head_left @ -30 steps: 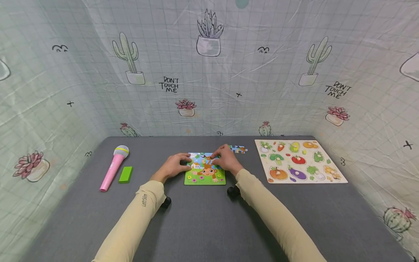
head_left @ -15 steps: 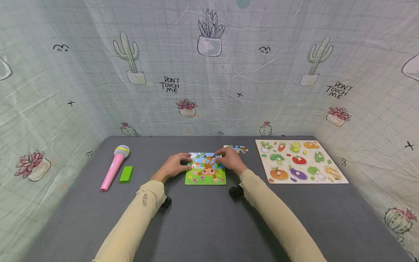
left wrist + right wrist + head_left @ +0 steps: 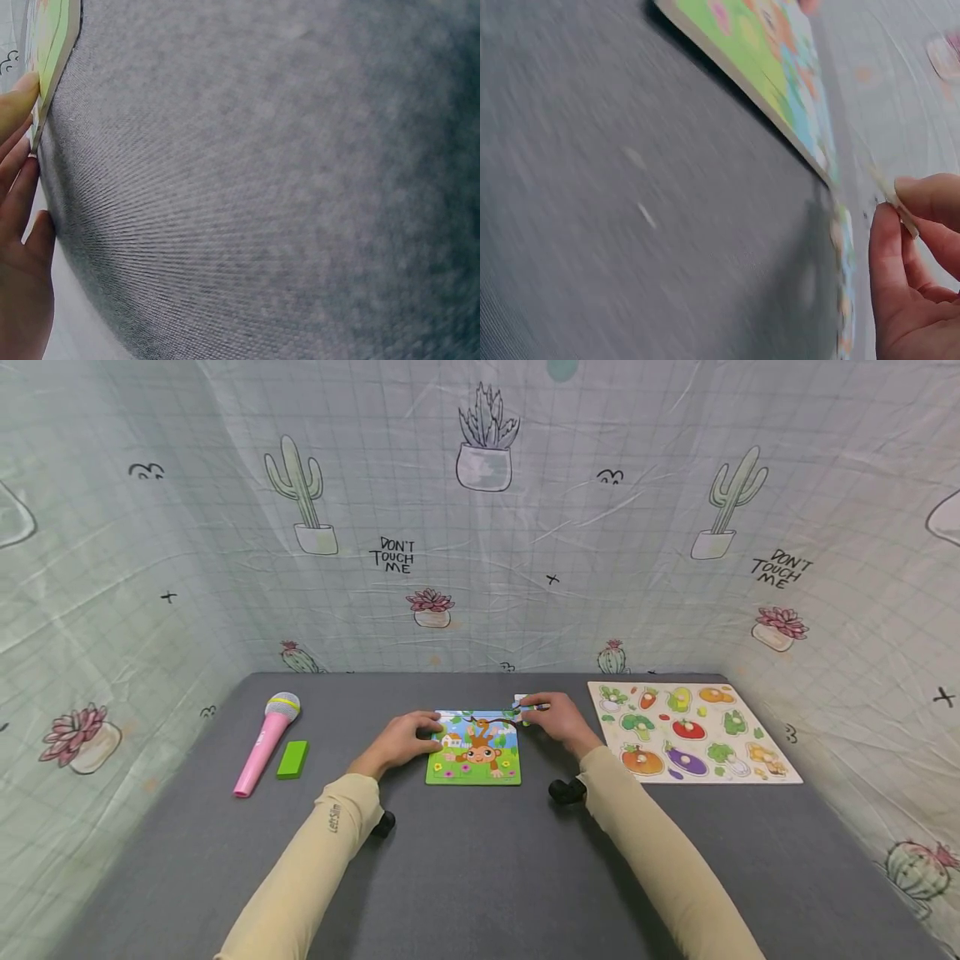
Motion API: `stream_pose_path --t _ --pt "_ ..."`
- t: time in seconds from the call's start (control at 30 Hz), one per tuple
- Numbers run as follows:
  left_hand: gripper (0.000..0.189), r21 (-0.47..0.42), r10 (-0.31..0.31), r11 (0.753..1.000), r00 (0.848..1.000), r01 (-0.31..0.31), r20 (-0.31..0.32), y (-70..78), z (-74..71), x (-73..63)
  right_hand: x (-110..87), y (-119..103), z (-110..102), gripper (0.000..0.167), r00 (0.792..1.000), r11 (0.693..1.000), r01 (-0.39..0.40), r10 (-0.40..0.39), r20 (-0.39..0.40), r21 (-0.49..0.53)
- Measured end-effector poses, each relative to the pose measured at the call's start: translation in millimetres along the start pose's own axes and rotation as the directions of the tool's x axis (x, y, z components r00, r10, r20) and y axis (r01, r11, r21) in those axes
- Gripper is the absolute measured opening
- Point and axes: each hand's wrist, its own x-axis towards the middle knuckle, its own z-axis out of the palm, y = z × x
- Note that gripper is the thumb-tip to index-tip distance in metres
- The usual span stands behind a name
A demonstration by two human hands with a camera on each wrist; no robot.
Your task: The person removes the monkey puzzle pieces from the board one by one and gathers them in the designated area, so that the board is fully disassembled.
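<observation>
Monkey puzzle (image 3: 473, 750) flat on the grey table (image 3: 465, 868), mid-table between both hands. Left hand (image 3: 402, 740) resting fingers on its left edge, loosely curled, steadying. Right hand (image 3: 558, 720) just off the top-right corner, pinching a loose puzzle piece (image 3: 529, 705). Vegetable board (image 3: 690, 732) lying further right.

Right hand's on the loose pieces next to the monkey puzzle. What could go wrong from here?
1. The right hand pinches a thin puzzle piece by its edge only, so it could slip or twist.
2. Other loose pieces lie under that hand beside the monkey puzzle; a lift may knock them.
3. The left hand touches only the board's left edge; a push from the right might slide it.
</observation>
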Motion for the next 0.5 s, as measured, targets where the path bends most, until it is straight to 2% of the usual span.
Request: stream_pose_path --t 0.23,0.5 --pt "0.037 0.002 0.005 1.0 1.0 -0.005 -0.012 0.4 -0.1 0.0 2.3 15 -34 0.034 0.996 0.996 -0.06 0.065 -0.068 0.07" --pt "0.038 0.006 0.001 1.0 1.0 -0.001 -0.02 -2.6 1.1 0.4 3.3 37 -67 0.04 0.978 0.981 -0.106 0.132 -0.159 0.162"
